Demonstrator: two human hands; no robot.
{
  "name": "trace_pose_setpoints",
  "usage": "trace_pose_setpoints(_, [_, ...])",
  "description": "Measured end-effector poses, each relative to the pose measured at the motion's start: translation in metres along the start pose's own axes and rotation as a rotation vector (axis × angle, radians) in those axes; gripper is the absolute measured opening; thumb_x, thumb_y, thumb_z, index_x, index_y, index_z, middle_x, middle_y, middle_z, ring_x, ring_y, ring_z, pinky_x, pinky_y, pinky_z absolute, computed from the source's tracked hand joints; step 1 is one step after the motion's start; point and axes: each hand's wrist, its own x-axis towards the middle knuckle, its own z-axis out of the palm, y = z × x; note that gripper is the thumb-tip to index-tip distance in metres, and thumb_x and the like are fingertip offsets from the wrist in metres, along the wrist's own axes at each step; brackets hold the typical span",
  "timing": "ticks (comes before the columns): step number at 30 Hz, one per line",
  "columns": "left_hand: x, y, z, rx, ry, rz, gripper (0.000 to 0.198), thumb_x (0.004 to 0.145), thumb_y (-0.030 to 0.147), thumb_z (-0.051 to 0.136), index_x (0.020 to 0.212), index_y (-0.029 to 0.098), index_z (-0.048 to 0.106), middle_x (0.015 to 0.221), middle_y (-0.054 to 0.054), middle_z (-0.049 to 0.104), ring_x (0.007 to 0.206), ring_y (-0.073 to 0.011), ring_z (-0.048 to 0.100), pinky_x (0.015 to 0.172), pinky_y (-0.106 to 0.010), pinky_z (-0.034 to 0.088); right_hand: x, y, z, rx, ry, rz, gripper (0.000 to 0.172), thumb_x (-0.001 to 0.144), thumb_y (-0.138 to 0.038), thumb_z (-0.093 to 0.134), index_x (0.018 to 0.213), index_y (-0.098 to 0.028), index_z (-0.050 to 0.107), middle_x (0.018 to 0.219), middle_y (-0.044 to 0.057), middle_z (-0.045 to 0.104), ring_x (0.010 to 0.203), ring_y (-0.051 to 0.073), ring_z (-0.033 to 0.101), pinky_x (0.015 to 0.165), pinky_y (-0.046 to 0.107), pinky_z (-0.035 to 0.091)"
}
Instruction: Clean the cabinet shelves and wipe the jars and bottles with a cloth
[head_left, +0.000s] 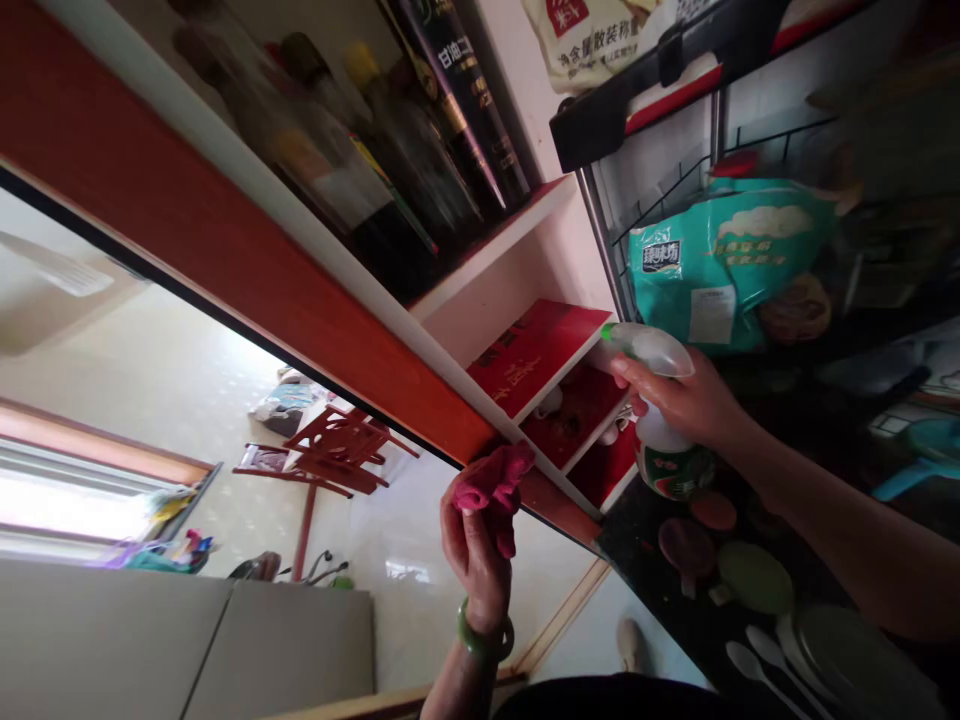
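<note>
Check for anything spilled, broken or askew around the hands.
Nothing stands out. The left hand holds the cloth, the right hand the spray bottle. The bottles slant with their shelf, suggesting camera tilt. The counter is too dark to rule out small spills.

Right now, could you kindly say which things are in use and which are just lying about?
In use:
- pink cloth, left hand
- spray bottle, right hand
- perhaps the red-lined shelves

Lying about, apparently:
- teal bag
- white spoons
- black container
</note>
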Motion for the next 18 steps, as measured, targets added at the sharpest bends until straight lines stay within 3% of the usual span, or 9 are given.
trace_pose_setpoints(6, [0.002, 0.001, 0.001, -0.075, -0.055, 0.018, 0.036, 0.104, 0.05, 0.06, 0.117, 0.017, 0.067, 0.081, -0.001, 0.073, 0.041, -0.0035, 0.044, 0.042, -0.017, 0.038, 0.001, -0.002, -0.004, 0.012, 0.073, 0.005, 0.043, 0.09, -0.062, 0.072, 0.098, -0.02, 0.074, 0.06, -0.001, 0.066, 0.051, 0.015, 0.061, 0.053, 0.028, 0.048])
trace_pose_setpoints(11, [0.002, 0.002, 0.002, -0.118, -0.094, 0.015, 0.032, 0.107, 0.043, 0.055, 0.123, 0.018, 0.068, 0.094, -0.005, 0.077, 0.042, -0.0027, 0.046, 0.04, -0.016, 0.037, -0.003, -0.005, -0.005, -0.133, 0.15, -0.096, 0.041, 0.091, -0.058, 0.071, 0.071, -0.023, 0.063, 0.054, -0.001, 0.059, 0.053, 0.016, 0.057, 0.056, 0.03, 0.046])
trace_pose_setpoints(15, [-0.002, 0.002, 0.003, -0.032, -0.061, 0.096, 0.034, 0.106, 0.045, 0.058, 0.12, 0.018, 0.072, 0.117, -0.012, 0.076, 0.056, -0.0063, 0.059, 0.042, -0.017, 0.043, -0.016, -0.008, 0.003, -0.065, 0.071, -0.01, 0.033, 0.09, -0.055, 0.071, 0.087, -0.022, 0.07, 0.055, -0.001, 0.062, 0.051, 0.016, 0.058, 0.054, 0.03, 0.047])
trace_pose_setpoints(18, [-0.003, 0.0, 0.005, 0.013, -0.076, 0.152, 0.034, 0.105, 0.046, 0.059, 0.12, 0.019, 0.074, 0.124, -0.014, 0.075, 0.087, -0.0166, 0.073, 0.068, -0.025, 0.062, -0.03, -0.01, 0.019, 0.02, -0.014, 0.066, 0.032, 0.088, -0.053, 0.073, 0.094, -0.022, 0.071, 0.056, -0.001, 0.064, 0.049, 0.016, 0.058, 0.05, 0.029, 0.046])
